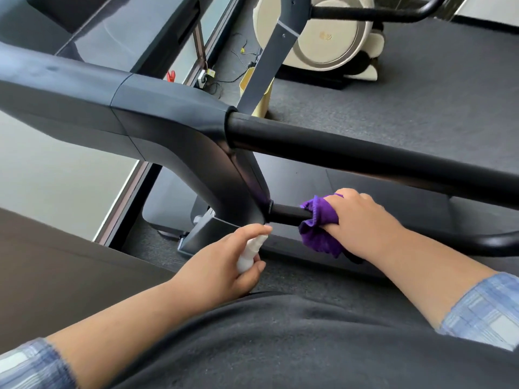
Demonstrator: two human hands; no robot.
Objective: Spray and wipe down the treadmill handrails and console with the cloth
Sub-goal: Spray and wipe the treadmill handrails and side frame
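At 10 o'clock the dark console (92, 35) of the treadmill is seen, and its grey crossbar (118, 105) runs toward the centre of the view. Below the centre, at about 6 o'clock, the left hand (224, 265) is wrapped around a small white spray bottle (250, 255), with a finger laid on its top; the nozzle is pointed toward 1 o'clock, at the joint where the lower handrail (288, 215) leaves the upright. Just to the right, at about 4 o'clock, the right hand (362, 220) is clenched around a purple cloth (318, 228), which is pressed around this lower handrail. The thick upper handrail (365, 153) passes above, toward 3 o'clock.

Some risks can be judged from here. The nozzle is very near the cloth hand, so the liquid could be sprayed on the fingers and not on the bar. A loose corner of the cloth hangs under the rail, so part of the bar could be missed. If too much liquid is used near the joint, it could run into the seam.

The floor is covered with dark grey carpet. At 12 o'clock loose cables (224, 77) and a power strip lie by a window frame, and at 1 o'clock a cream exercise machine (323, 32) stands.
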